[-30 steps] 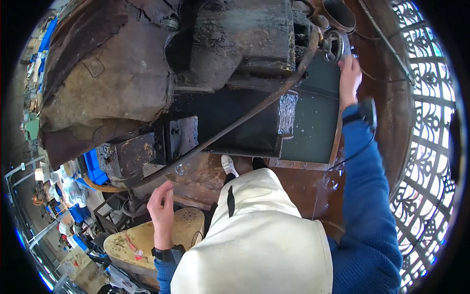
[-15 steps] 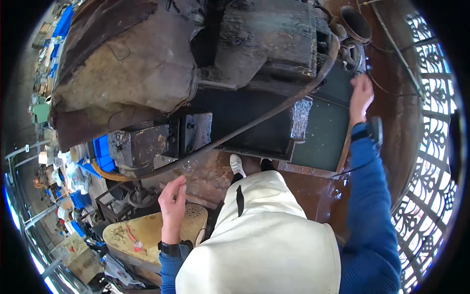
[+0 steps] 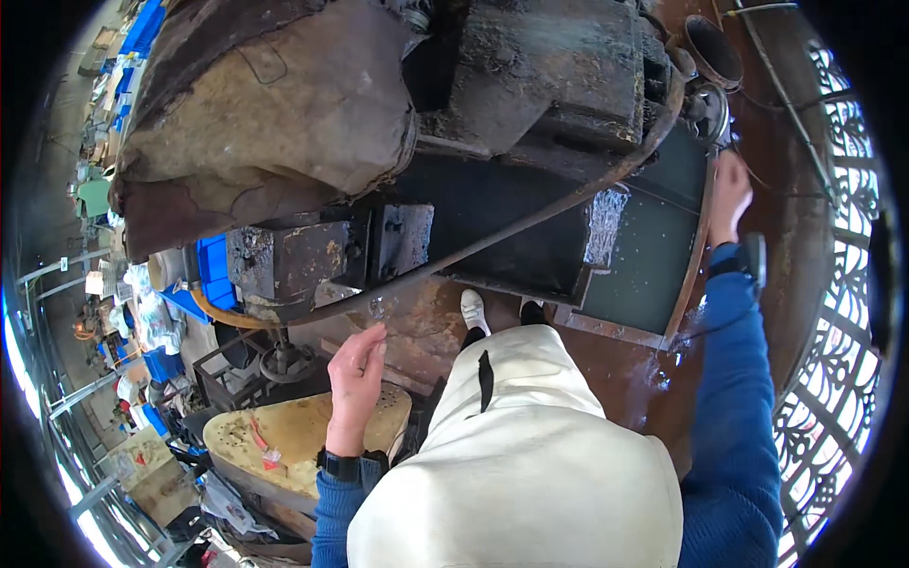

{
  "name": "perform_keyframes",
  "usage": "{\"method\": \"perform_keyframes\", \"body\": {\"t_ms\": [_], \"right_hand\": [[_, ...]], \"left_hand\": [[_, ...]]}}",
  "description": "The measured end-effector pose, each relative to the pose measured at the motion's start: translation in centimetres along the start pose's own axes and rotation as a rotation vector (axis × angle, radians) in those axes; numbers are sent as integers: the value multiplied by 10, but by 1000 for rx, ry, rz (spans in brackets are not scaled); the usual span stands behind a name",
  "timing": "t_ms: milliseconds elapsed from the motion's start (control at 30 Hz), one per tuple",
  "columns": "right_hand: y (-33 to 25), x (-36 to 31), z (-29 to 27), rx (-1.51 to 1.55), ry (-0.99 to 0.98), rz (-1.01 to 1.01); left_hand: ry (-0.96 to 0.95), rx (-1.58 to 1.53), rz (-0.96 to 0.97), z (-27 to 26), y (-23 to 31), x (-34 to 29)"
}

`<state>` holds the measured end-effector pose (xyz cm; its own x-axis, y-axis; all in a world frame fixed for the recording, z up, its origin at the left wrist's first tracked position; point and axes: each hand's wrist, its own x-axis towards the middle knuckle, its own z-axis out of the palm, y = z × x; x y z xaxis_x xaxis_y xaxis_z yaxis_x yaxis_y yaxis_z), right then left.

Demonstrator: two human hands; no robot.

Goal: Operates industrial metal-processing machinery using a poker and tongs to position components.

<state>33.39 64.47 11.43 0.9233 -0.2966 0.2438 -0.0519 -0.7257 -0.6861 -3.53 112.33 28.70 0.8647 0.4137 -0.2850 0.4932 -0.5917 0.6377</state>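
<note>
My left hand (image 3: 356, 390) is raised over the front end of a worn yellowish board (image 3: 297, 437) with small holes. Its fingers are loosely bent, the thumb stands a little apart, and I see nothing in it. Far out on the right, my right hand (image 3: 730, 196) is at the near edge of a shiny round metal wheel (image 3: 708, 113), beside a trough of murky grey-green water (image 3: 640, 251). Its fingers are curled; their tips are too small and partly hidden to tell what they grip. A thick brown hose (image 3: 492, 239) crosses the grimy machine (image 3: 544, 76) ahead.
A stained brown cloth (image 3: 275, 123) drapes the machine at the upper left. Behind the wheel stands a rusty cup-shaped pipe end (image 3: 712, 52). A small handwheel (image 3: 287, 362) sits low by the board. Ornamental lattice (image 3: 838, 312) borders the right; blue bins (image 3: 214, 273) lie left.
The whole view has shifted, so most things appear a little farther right. The metal wheel by my right hand looks turned. Both hands keep nearly the same pose.
</note>
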Motion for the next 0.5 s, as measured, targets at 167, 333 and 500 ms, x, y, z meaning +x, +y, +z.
{"method": "perform_keyframes", "body": {"t_ms": [167, 333, 500], "right_hand": [[-62, 138, 13, -46, -383, 106], [-29, 77, 52, -92, 193, -256], [23, -11, 7, 192, -46, 41]], "left_hand": [[47, -24, 82, 5, 11, 11], [13, -56, 46, 10, 13, 7], [-25, -33, -17, 9, 10, 2]]}}
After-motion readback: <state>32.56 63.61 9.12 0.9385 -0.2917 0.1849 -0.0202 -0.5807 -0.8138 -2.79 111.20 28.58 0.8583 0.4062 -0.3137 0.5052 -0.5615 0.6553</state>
